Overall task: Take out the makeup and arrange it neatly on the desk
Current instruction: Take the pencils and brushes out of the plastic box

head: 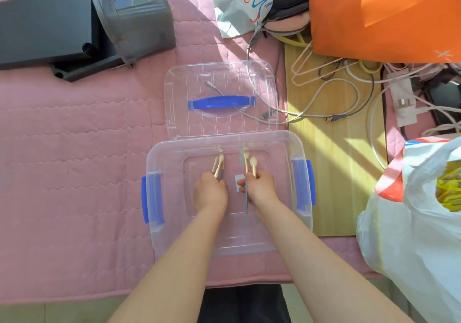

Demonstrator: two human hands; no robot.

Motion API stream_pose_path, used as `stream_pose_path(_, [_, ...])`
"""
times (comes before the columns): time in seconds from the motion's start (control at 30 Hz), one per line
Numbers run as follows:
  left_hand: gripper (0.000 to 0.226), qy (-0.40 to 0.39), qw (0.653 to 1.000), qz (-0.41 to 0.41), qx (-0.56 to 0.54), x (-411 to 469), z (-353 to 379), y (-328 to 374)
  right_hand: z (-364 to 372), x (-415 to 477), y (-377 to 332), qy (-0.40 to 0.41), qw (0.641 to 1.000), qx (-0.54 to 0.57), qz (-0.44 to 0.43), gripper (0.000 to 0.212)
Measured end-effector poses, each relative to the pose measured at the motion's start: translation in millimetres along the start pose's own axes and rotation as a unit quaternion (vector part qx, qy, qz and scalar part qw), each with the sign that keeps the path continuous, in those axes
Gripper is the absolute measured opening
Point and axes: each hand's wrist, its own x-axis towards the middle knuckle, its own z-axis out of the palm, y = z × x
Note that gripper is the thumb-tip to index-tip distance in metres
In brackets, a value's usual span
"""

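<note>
Both hands are down inside the clear storage box [172, 235], dead centre in my feed, sitting on a pink quilted cover [74, 148]. The left hand [210, 192] has its fingers curled tight round the left brush bunch [219, 164], with gold ferrules and cream tips poking out toward 12 o'clock. The right hand [259, 188] is wrapped the same way round the right brush bunch [250, 164], tips also at 12 o'clock, and one thin dark handle [246, 207] trails back toward 6 o'clock along the wrist. I count about two tips on each side, though I can't be sure of more. The two bunches are held apart, side by side over the box floor. I can't tell whether they're touching it.

The box's blue latches [303, 183] stand at 3 and 9 o'clock. Its clear lid [189, 123] with the blue handle [222, 103] lies flat just beyond the box at 12 o'clock.

At 10 o'clock there's a dark grey case [45, 28]. An orange bag [386, 15] is at 1 o'clock. A USB cable [333, 118] lies on a wooden board [331, 173] at 2 o'clock. A white plastic bag [411, 222] bulges in at 4 o'clock.
</note>
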Motion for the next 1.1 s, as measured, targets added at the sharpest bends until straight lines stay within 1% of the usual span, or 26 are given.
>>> stream_pose_path(0.1, [0.022,-0.01,1.0,0.01,0.01,0,-2,-1,0,-8,-2,-0.016,0.997,0.07,0.036,0.013])
stream_pose_path(0.17, [0.02,-0.029,0.999,0.026,0.002,-2,-5,0,-2,-16,-6,-0.03,0.995,0.09,0.041,0.013])
stream_pose_path(0.23, [0.017,-0.054,0.997,0.049,-0.02,-6,-10,2,-6,-25,-12,-0.049,0.991,0.113,0.045,0.016])
stream_pose_path(0.3, [0.007,-0.083,0.992,0.067,-0.072,-15,-20,5,-11,-35,-18,-0.073,0.988,0.128,0.055,0.02])
stream_pose_path(0.37, [0.015,-0.125,0.98,0.074,-0.138,-27,-31,6,-18,-48,-24,-0.1,0.985,0.126,0.061,0.02])
stream_pose_path(0.43, [0.015,-0.164,0.965,0.068,-0.194,-40,-43,4,-25,-62,-28,-0.119,0.983,0.125,0.057,0.017])
stream_pose_path(0.63, [0.024,-0.184,0.927,0.034,-0.326,-80,-82,-6,-48,-113,-32,-0.134,0.985,0.103,0.026,0.015])
stream_pose_path(0.77, [0.021,-0.219,0.879,-0.014,-0.422,-120,-107,-9,-63,-150,-32,-0.151,0.986,0.075,0.011,0.016])
stream_pose_path(0.87, [0.017,-0.249,0.85,-0.015,-0.464,-154,-125,-13,-75,-182,-34,-0.164,0.985,0.06,-0.001,0.016])
stream_pose_path(0.97, [0.018,-0.258,0.842,0.003,-0.474,-178,-131,-20,-85,-206,-35,-0.177,0.983,0.05,-0.014,0.016])
stream_pose_path(1.1, [0.021,-0.235,0.849,0.026,-0.473,-220,-141,-28,-101,-243,-37,-0.199,0.979,0.01,-0.043,0.015])
